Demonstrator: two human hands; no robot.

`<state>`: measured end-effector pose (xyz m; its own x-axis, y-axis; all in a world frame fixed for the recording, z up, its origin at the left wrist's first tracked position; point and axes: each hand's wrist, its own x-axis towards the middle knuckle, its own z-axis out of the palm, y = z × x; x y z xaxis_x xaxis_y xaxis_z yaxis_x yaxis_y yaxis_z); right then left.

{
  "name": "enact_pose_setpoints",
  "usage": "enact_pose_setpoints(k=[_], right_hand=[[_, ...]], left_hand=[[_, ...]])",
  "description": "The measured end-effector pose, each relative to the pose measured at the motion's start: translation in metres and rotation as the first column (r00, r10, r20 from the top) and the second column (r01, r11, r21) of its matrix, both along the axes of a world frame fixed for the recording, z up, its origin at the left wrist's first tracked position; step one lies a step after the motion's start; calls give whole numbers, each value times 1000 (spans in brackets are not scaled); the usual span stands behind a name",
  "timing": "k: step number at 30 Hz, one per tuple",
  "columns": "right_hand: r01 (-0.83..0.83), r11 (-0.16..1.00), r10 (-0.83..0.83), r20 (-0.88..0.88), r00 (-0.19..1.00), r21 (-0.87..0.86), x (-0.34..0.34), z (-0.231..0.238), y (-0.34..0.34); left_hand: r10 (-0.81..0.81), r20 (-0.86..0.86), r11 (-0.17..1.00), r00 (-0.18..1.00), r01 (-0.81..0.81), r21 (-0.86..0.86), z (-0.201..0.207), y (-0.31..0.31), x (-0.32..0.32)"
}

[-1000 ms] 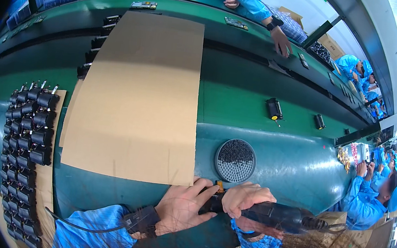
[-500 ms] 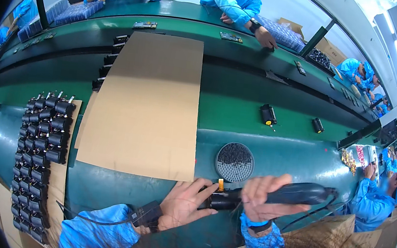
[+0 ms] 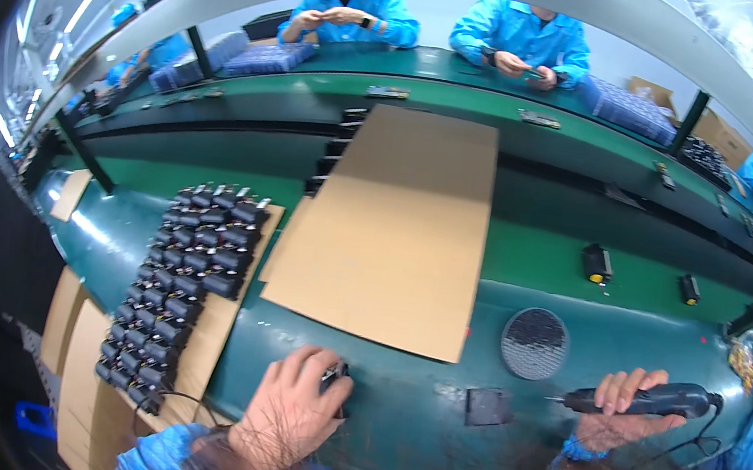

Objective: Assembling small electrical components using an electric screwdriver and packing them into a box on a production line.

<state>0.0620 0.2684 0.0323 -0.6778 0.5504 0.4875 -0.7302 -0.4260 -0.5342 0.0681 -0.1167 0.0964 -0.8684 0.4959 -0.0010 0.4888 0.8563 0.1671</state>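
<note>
My left hand [image 3: 292, 409] rests on the green bench near its front edge, fingers closed over a small black part [image 3: 336, 384] that is mostly hidden under them. My right hand [image 3: 624, 415] holds a black electric screwdriver [image 3: 649, 401] level above the bench, its bit pointing left. A small dark square pad [image 3: 489, 407] lies on the bench between the two hands. Behind it sits a round dark perforated disc [image 3: 534, 342].
A large cardboard sheet [image 3: 396, 228] lies across the bench centre. Several rows of black parts [image 3: 185, 276] stand on cardboard at the left. Two small black items [image 3: 597, 263] [image 3: 690, 289] sit at the right. Other people in blue work at the far bench [image 3: 516, 44] and at the right.
My hands, together on one part a second ago, have separated: the left stays on the part, the right has swung out rightward with the screwdriver. The view has tilted up and left.
</note>
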Motion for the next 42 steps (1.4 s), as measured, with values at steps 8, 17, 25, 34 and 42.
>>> enact_pose_setpoints(k=[8,17,25,34,42], right_hand=[[-85,992,91,-60,994,92,-1,-2,10],[-118,984,129,-79,988,132,4,3,9],[-124,991,128,-86,988,47,9,5,8],[-148,987,155,-115,981,69,12,6,8],[-160,984,168,-103,980,79,20,10,13]], left_hand=[[-217,17,976,976,217,-21,-40,-26,15],[486,-316,860,815,-511,6,-45,-159,-28],[536,-309,837,785,-542,74,-74,-169,-69],[571,-324,807,755,-589,49,-61,-153,-44],[427,-411,903,806,-402,149,-64,-137,-60]])
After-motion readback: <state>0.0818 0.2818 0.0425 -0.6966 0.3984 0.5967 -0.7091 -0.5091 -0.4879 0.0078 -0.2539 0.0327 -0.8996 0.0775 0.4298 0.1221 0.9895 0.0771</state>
